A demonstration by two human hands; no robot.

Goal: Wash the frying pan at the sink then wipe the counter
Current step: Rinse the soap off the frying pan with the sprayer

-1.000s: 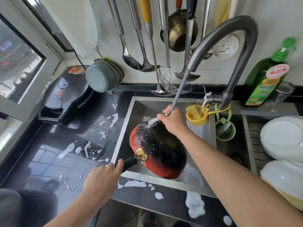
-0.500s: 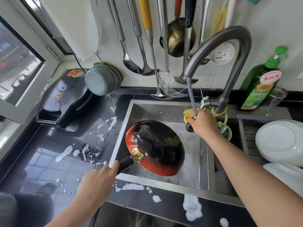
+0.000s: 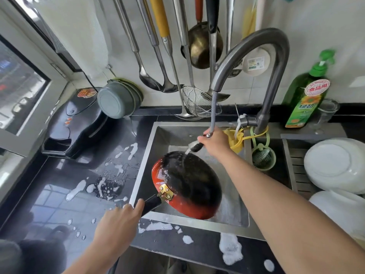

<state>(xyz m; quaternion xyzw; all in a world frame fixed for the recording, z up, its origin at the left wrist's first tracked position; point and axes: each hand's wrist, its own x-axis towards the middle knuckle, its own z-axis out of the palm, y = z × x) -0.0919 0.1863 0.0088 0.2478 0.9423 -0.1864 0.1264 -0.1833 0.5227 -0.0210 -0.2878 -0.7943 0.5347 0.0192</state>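
The frying pan [image 3: 187,184] hangs tilted over the steel sink [image 3: 227,212], its blackened, red-rimmed underside turned up toward the camera and wet. The left hand [image 3: 118,222] grips the pan's black handle [image 3: 151,203] at the near left corner of the basin, fingers curled round it. The right hand [image 3: 216,142] clasps the pull-out spray head [image 3: 195,146], which hangs on its grey hose [image 3: 213,113] from the curved tap [image 3: 262,62], and water streams from the head onto the pan's far edge. White foam [image 3: 230,250] lies in patches on the dark counter [image 3: 59,194], both left of the sink and along its near edge. A black electric griddle [image 3: 73,123] sits at the counter's far left with grey bowls [image 3: 118,101] leaning beside it. Ladles and a wire skimmer [image 3: 199,103] hang on the wall behind the sink. A green detergent bottle [image 3: 308,95] stands right of the tap, and white plates [image 3: 335,163] rest on the drainer at the right.
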